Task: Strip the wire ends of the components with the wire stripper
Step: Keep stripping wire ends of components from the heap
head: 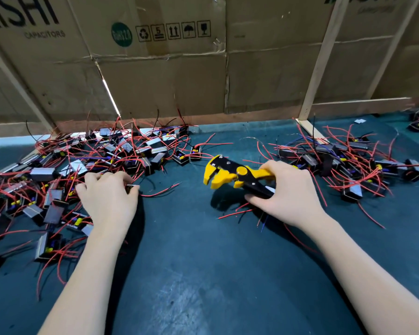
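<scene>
The left hand (108, 197) pinches a component (132, 188) at its fingertips, its wires (160, 191) trailing right on the bench (203, 274), well short of the stripper (237, 176) gripped in the right hand (288, 193), so neighbouring leads may snag when lifted.

yellow-black wire stripper (237, 174) between two red-wired component (87, 165) piles.

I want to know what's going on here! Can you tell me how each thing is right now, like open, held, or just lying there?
Wire stripper: held in the right hand, jaws open, no wire in them.
Left hand: pinching a component at the pile's edge.
Left pile: tangled, lying loose on the mat.
Right pile: tangled, lying loose.
Green mat: flat.
Cardboard wall: upright, creased.
</scene>
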